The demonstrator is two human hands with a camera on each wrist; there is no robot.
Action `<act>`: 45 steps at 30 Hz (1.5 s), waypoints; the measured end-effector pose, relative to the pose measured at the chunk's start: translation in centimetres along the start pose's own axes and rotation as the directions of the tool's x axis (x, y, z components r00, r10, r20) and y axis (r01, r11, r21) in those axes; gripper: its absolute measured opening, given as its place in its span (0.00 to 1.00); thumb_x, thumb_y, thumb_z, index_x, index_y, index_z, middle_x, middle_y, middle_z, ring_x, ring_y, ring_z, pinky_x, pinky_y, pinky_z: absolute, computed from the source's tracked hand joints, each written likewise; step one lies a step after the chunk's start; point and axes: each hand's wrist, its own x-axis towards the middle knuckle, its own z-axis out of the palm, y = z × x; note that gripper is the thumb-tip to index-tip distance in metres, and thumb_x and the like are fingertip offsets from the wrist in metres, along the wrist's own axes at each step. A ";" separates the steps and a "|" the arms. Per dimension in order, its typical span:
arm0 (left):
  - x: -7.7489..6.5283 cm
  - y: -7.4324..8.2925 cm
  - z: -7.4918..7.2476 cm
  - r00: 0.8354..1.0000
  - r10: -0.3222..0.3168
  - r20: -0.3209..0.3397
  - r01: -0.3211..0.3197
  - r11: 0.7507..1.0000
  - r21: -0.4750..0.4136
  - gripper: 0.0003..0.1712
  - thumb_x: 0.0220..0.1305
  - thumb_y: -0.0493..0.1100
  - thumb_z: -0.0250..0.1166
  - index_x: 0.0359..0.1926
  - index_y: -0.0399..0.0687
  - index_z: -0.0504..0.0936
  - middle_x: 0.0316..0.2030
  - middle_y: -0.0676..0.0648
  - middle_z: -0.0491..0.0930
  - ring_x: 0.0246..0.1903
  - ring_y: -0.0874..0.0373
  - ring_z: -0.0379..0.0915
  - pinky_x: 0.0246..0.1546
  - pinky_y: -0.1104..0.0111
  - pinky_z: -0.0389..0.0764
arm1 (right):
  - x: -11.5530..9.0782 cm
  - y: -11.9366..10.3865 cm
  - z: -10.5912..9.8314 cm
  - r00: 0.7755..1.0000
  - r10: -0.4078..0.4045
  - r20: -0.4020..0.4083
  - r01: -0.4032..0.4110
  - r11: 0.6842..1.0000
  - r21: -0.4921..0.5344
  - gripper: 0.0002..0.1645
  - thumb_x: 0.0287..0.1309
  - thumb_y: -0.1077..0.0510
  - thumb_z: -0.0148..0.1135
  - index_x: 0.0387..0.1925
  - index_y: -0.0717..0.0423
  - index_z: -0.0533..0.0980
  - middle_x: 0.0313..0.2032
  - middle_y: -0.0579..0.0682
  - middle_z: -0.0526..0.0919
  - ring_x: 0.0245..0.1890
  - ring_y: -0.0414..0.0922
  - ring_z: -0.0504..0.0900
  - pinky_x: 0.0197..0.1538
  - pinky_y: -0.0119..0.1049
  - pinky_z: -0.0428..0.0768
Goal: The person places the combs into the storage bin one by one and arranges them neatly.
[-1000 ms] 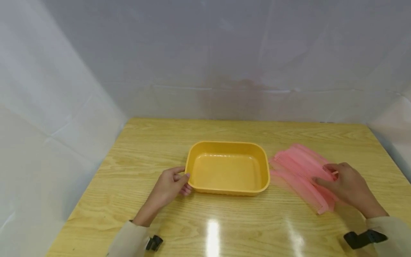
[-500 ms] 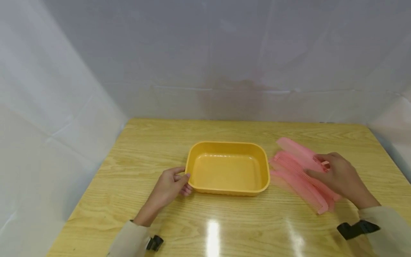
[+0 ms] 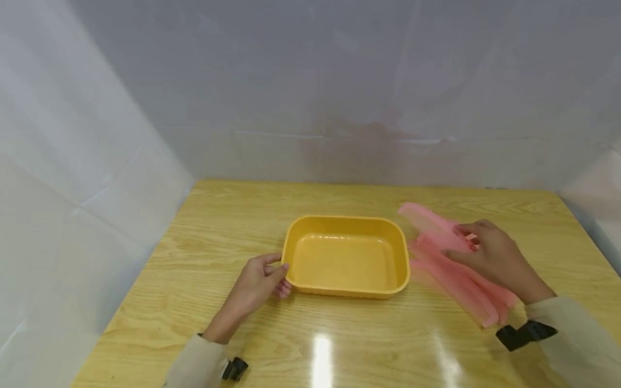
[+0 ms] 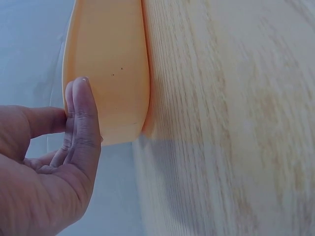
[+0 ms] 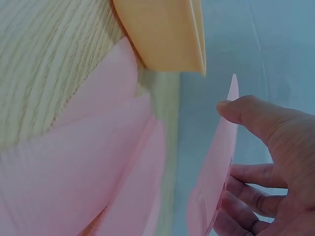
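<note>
A yellow rectangular tray with rounded corners stands on the table, with nothing in it. At its near left corner my left hand pinches the rim; the left wrist view shows the fingers against the tray wall. My right hand holds a pink comb between thumb and fingers, above several other pink combs. Those combs lie overlapping and slanted, right of the tray. In the right wrist view the held comb is apart from the pile. Its lower end runs out of that view.
The table has a light wood-grain top. Pale sheeting hangs behind it and along both sides. The lower combs reach close to the tray's right side. Black straps with cameras sit at both wrists.
My right hand has lifted one comb off the pile and carried it left, towards the tray. The left hand stays at the tray rim, and the tray has hardly moved.
</note>
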 end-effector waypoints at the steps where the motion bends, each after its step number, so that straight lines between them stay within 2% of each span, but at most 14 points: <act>1: 0.0 0.0 0.0 1.000 0.001 0.003 -0.001 1.000 -0.001 0.24 0.75 0.34 0.56 0.66 0.24 0.69 0.28 0.35 0.85 0.26 0.46 0.84 0.31 0.55 0.89 | 0.2 -0.2 0.1 1.000 -0.009 -0.001 0.009 1.000 -0.002 0.39 0.57 0.48 0.75 0.59 0.74 0.75 0.48 0.66 0.77 0.45 0.63 0.80 0.42 0.61 0.84; 7: 0.0 0.0 0.1 1.000 0.008 0.010 -0.007 1.000 -0.012 0.24 0.75 0.33 0.55 0.66 0.23 0.68 0.28 0.34 0.84 0.25 0.48 0.84 0.31 0.56 0.89 | 1.4 -1.4 0.5 0.999 -0.027 0.018 0.027 1.000 0.000 0.37 0.56 0.50 0.76 0.59 0.71 0.76 0.49 0.65 0.78 0.45 0.61 0.80 0.43 0.58 0.85; 13: 0.3 0.0 0.0 1.000 0.016 0.015 -0.016 1.000 -0.012 0.24 0.76 0.34 0.55 0.66 0.24 0.68 0.28 0.33 0.84 0.24 0.51 0.83 0.28 0.61 0.89 | 2.5 -2.6 0.9 0.997 -0.081 0.008 0.081 0.997 0.010 0.37 0.54 0.51 0.78 0.58 0.71 0.77 0.49 0.65 0.80 0.45 0.60 0.81 0.44 0.58 0.85; 22: 0.4 0.1 0.0 1.000 0.013 0.015 -0.012 1.000 -0.022 0.24 0.76 0.33 0.55 0.66 0.23 0.68 0.28 0.34 0.84 0.24 0.52 0.83 0.29 0.60 0.89 | 4.1 -4.6 1.6 0.994 -0.106 0.035 0.105 0.994 0.010 0.36 0.53 0.49 0.78 0.57 0.68 0.79 0.50 0.63 0.81 0.45 0.59 0.82 0.45 0.56 0.85; 29: 0.4 0.3 -0.1 1.000 -0.003 0.011 0.003 1.000 -0.028 0.23 0.76 0.34 0.56 0.66 0.25 0.69 0.28 0.36 0.85 0.25 0.52 0.83 0.29 0.60 0.89 | 5.2 -5.8 2.6 0.989 -0.138 0.050 0.136 0.990 0.026 0.36 0.53 0.49 0.79 0.58 0.66 0.79 0.48 0.60 0.81 0.43 0.54 0.80 0.43 0.51 0.84; 33: 0.4 0.1 -0.1 1.000 -0.013 0.011 0.013 1.000 -0.021 0.23 0.76 0.34 0.55 0.66 0.25 0.69 0.28 0.37 0.85 0.25 0.52 0.83 0.30 0.60 0.89 | 5.9 -6.6 3.2 0.985 -0.156 0.075 0.153 0.987 0.048 0.37 0.54 0.48 0.78 0.59 0.66 0.78 0.49 0.61 0.81 0.43 0.54 0.80 0.43 0.52 0.84; 45: 0.3 0.1 -0.1 0.999 -0.052 -0.014 0.052 0.998 -0.020 0.23 0.76 0.34 0.56 0.66 0.26 0.69 0.29 0.35 0.85 0.25 0.51 0.83 0.31 0.57 0.89 | 7.5 -8.5 5.0 0.962 -0.251 0.105 0.250 0.968 0.030 0.35 0.52 0.49 0.79 0.56 0.66 0.80 0.48 0.58 0.83 0.44 0.53 0.81 0.46 0.51 0.84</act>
